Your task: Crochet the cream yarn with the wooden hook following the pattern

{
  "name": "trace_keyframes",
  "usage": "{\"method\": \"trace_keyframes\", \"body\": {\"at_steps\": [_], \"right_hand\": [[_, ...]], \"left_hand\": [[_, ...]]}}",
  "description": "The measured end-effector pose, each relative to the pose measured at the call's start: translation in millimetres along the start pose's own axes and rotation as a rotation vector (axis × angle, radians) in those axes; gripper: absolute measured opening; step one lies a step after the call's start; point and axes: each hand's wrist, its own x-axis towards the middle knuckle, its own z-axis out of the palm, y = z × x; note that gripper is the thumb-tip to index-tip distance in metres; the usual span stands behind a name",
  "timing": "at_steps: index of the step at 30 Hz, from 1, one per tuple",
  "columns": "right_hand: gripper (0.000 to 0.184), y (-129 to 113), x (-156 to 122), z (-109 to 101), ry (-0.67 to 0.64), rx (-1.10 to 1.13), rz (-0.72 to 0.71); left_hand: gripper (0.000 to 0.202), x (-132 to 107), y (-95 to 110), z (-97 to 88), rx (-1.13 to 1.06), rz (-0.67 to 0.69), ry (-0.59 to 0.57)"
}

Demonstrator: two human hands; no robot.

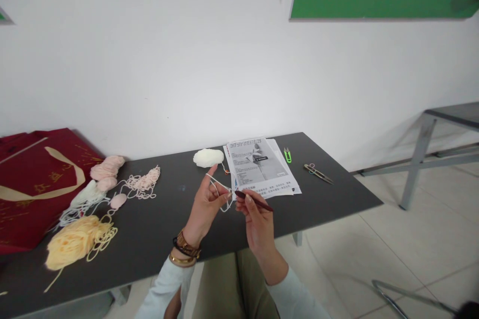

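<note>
My left hand [207, 204] is raised over the dark table [329, 194], with a strand of white yarn [218, 185] looped round its lifted forefinger and pinched between thumb and fingers. My right hand [257, 222] grips a dark red crochet hook [254, 201] like a pencil, its tip at the yarn beside my left fingers. The strand runs back to a white yarn ball [208, 157] lying farther back on the table. A printed instruction sheet [259, 165] lies just behind both hands.
Small green snips [287, 155] and thin scissors [318, 173] lie right of the sheet. Pink yarn [107, 167], tangled pink thread [144, 182], pale green-white yarn [85, 197] and yellow yarn [77, 241] lie at left beside a red bag [33, 179]. Another table [445, 124] stands at right.
</note>
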Motion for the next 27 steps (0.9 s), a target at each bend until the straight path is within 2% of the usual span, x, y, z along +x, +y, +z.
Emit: {"method": "trace_keyframes", "body": {"at_steps": [5,9,11,13,17,21,24,27], "right_hand": [[0.017,4,-8,3,0.059,0.129,0.048],[0.017,7,-9,1,0.062,0.382,0.336],[0.016,6,-7,-1,0.020,0.447,0.435],[0.014,2,-1,-4,-0.029,0.443,0.449],[0.015,-10,17,-9,-0.172,0.318,0.431],[0.020,-20,28,-11,-0.353,0.198,0.496],[0.021,-19,26,-11,-0.398,0.213,0.535],[0.018,-15,17,-12,-0.386,0.266,0.555]], "left_hand": [[0.084,-2,-1,5.8,0.010,0.050,0.082],[0.086,-4,-4,6.5,-0.088,0.016,0.052],[0.087,-5,-4,4.7,-0.138,-0.017,0.019],[0.090,-6,-2,1.9,-0.184,-0.051,-0.024],[0.100,-7,5,-3.6,-0.259,-0.146,-0.161],[0.101,-4,10,-7.2,-0.321,-0.248,-0.302],[0.098,-2,12,-8.4,-0.380,-0.337,-0.357],[0.097,-2,15,-8.3,-0.392,-0.378,-0.407]]}}
